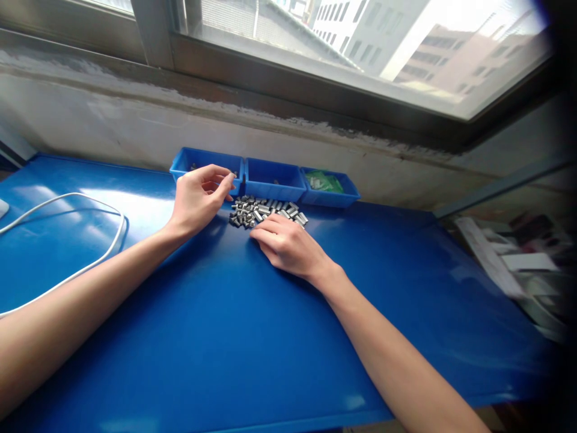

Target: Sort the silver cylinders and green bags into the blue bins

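Left hand [198,198], right hand [291,243], metal pieces [246,210], bins [274,190]

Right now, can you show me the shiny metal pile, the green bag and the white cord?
Metal pile [263,210]: head view, on pieces near its middle.
Green bag [331,183]: head view, on its crinkly middle.
White cord [122,220]: head view, on its rightmost bend.

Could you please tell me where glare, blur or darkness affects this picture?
Head view: glare whitens the blue table near the white cable; daylight washes out part of the window; clutter at right is blurred; the right edge is dark; small metal parts look slightly soft.
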Demonstrator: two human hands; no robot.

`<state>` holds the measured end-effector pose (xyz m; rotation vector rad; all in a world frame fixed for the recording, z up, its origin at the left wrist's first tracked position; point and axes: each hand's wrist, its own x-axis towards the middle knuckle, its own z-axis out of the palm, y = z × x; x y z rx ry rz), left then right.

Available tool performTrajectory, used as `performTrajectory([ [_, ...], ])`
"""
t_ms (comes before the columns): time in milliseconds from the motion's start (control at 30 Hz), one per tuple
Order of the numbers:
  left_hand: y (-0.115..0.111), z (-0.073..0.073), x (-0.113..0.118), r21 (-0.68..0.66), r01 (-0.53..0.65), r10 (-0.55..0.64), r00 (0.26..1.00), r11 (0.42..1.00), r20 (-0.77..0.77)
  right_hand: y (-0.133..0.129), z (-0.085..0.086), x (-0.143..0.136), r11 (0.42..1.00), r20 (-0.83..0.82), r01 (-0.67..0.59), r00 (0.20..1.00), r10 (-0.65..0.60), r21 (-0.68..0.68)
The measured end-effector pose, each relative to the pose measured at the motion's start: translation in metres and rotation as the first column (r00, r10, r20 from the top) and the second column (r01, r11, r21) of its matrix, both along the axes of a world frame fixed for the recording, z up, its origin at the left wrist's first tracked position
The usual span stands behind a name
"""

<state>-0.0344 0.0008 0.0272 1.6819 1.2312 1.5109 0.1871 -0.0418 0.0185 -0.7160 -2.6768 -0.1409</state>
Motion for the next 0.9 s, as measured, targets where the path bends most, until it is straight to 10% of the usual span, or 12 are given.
performTrajectory([
  [367, -0.001, 0.000, 0.000, -0.011, 0.006, -0.006, 1.000, 1.000, -0.015, -0.005, -0.003, -0.009, 0.993, -0.292, 0.021, 0.955, -0.055, -0.120],
  [667, -0.006, -0.005, 0.005, -0.003, 0.142, -0.142, 0.986, 0.990, -0.092, -0.003, -0.001, -0.019, 0.767, -0.669, -0.090, 0.560, -0.489, -0.636],
  [900, -0.017, -0.006, 0.010, 0.064, 0.239, -0.219, 0.950, 0.969, -0.222, 0.003, -0.003, -0.020, 0.679, -0.705, -0.207, 0.317, -0.634, -0.704],
])
